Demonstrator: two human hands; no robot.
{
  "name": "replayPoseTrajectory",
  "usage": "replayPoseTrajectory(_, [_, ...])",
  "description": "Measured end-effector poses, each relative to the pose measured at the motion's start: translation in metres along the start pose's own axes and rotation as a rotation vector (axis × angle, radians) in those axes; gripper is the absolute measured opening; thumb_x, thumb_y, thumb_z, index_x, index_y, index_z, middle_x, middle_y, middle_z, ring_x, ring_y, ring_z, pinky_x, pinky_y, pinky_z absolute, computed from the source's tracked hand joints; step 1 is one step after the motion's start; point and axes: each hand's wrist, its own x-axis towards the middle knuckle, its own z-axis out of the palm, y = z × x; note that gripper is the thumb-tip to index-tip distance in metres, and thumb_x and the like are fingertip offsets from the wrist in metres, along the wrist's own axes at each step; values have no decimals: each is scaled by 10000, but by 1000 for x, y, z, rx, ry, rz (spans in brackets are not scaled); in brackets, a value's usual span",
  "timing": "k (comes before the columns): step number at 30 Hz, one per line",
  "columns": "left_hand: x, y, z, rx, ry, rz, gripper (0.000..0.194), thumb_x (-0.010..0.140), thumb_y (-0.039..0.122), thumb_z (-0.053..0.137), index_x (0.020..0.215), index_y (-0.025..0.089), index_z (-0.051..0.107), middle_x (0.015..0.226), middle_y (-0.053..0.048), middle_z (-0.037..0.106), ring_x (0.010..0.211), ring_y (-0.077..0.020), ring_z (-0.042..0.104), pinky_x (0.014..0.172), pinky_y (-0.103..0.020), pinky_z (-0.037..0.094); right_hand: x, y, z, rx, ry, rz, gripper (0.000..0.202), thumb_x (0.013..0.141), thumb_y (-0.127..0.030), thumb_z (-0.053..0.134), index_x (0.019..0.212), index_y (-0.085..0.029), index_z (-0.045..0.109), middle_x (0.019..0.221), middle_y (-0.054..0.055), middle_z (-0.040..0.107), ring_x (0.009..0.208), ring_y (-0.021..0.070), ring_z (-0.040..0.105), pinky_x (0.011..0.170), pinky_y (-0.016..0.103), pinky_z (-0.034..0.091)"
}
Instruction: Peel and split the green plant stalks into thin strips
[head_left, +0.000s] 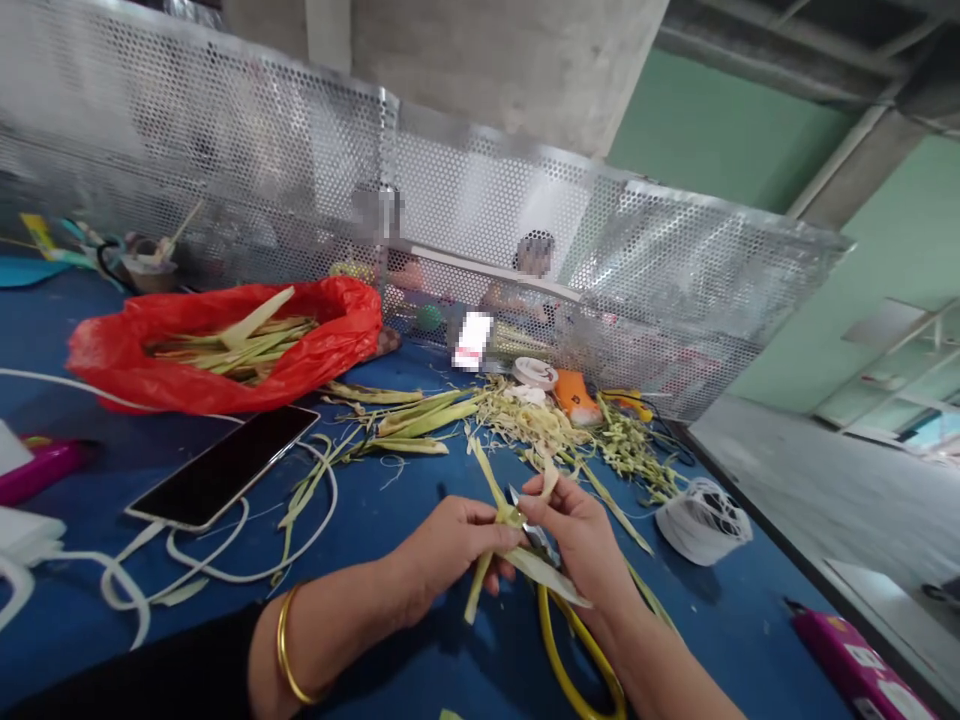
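Note:
At the lower centre my left hand is closed, pinching several crossed pale-green leaf strips. Close to its right, my right hand is closed on a pale strip between thumb and forefinger. Yellow-handled scissors lie under the right palm, their blades pointing up between the two hands; part of them is hidden. A wider pale leaf slants from the left fingers beneath the right hand. Beyond the hands are a pile of pale shavings and longer leaves on the blue table.
At left are a red bag of leaves, a phone and white cables. At right stand a white string spool and a magenta box. People show behind a perforated metal screen. An orange packet lies before it.

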Motion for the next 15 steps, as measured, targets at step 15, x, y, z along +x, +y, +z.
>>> replayPoseTrajectory(15, [-4, 5, 0, 31, -23, 16, 287, 691, 407, 704, 660, 124, 667, 562, -15, 623, 496, -105, 530, 548, -237, 417, 7, 2, -2, -73, 128, -139, 288, 582, -341, 796, 734, -178, 613, 548, -55, 553, 514, 103, 460, 515, 229, 352])
